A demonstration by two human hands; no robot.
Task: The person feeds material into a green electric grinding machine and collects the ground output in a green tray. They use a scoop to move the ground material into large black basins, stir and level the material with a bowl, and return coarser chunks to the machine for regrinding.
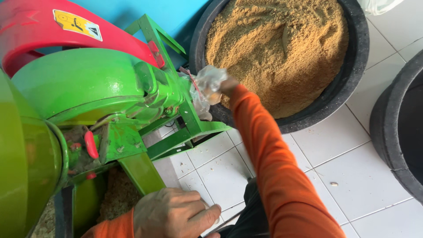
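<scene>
My right hand (228,85) reaches out on an orange-sleeved arm and grips a crumpled clear plastic bag (206,88). The bag hangs at the frame of a green machine (94,83), right beside the rim of a black tub (348,83). Most of that hand is hidden behind the bag. My left hand (174,213) sits low at the bottom edge, next to the machine's green leg (141,174). Its fingers are curled shut, and I see nothing in them.
The tub is heaped with fine brown meal (282,48). A second black tub (396,132) stands at the right edge. The machine has a red curved cover (66,31) on top. Brown meal lies under the machine on the white tiled floor (352,176).
</scene>
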